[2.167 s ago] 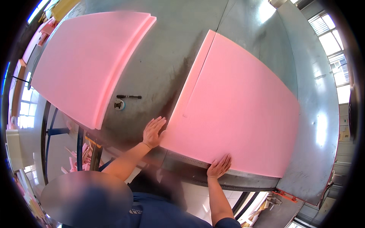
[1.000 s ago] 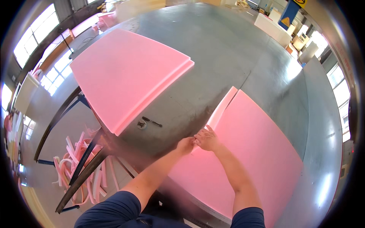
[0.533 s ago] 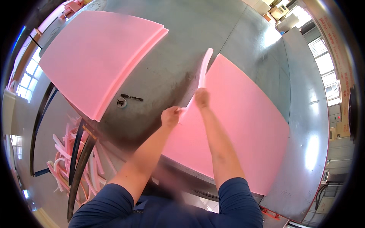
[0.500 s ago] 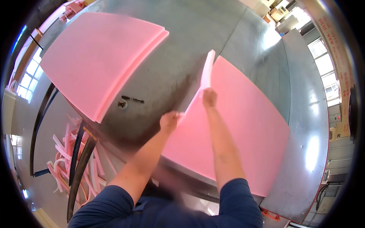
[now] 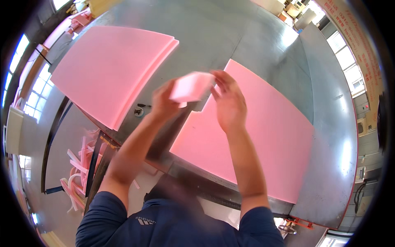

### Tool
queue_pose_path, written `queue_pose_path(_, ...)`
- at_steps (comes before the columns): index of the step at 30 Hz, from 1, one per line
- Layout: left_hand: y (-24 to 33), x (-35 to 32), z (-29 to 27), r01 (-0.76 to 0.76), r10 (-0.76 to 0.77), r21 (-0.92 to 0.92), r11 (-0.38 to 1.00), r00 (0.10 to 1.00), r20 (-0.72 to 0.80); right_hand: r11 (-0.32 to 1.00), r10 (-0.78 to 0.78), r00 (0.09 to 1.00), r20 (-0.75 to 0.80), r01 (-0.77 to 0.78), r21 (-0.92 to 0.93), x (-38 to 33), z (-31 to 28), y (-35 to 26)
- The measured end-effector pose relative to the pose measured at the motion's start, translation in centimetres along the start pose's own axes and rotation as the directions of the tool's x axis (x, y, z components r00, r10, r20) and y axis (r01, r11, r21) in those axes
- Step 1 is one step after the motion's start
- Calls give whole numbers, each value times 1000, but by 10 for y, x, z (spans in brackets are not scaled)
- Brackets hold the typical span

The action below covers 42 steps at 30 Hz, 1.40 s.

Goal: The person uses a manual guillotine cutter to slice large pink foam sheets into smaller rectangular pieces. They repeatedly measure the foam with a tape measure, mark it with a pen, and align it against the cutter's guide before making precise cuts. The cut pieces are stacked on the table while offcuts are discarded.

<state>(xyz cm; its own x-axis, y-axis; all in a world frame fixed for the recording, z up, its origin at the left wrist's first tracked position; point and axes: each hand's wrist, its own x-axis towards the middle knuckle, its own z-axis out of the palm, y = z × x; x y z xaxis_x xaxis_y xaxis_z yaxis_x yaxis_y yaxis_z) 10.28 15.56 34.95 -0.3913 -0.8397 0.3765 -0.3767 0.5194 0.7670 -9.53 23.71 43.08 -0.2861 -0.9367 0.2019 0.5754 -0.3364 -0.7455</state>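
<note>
A short piece of pink foam (image 5: pixel 191 87), smeared by motion, is held up above the table. My left hand (image 5: pixel 163 101) is closed around its left end. Close to its other end is my right hand (image 5: pixel 231 103), thumb and fingers apart; the fingertips meet or nearly meet the foam's edge. Below my right forearm lies a large pink foam sheet (image 5: pixel 251 140) with a step-shaped notch in its left edge. To the left, more pink foam sheets (image 5: pixel 111 74) lie stacked with their right edges offset.
The foam rests on a grey metal table (image 5: pixel 205 37). Beside the left stack sit a small round object (image 5: pixel 139 111) and a dark slim tool (image 5: pixel 144 106). Pink foam offcuts (image 5: pixel 78 173) are heaped at lower left near dark curved bars (image 5: pixel 55 140). A slotted rail (image 5: pixel 214 196) runs along the near edge.
The strip along the right sheet's left edge has come away and is now lifted in my left hand. Both hands have risen off the sheet; my right hand's fingers have spread.
</note>
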Motion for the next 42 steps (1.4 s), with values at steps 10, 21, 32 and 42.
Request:
queue_pose_path(10, 33, -235, -391, 416, 201, 333, 846, 329, -923, 881, 332, -51, -942, -341, 329, -403, -319, 85)
queue_pose_path(21, -194, -408, -619, 650, 492, 754, 94, 628, -603, 950, 146, 411, -900, 197, 244, -307, -329, 44)
queue_pose_path(32, -490, -392, -473, 209, 179, 931, 299, 946, -269, 484, -805, 388, -450, -10, -875, -213, 7, -119)
queue_pose_path(42, 64, -338, -89, -666, 733, -355, 656, 674, 89, 293, -935, -258, -244, -169, -941, -647, 259, -243)
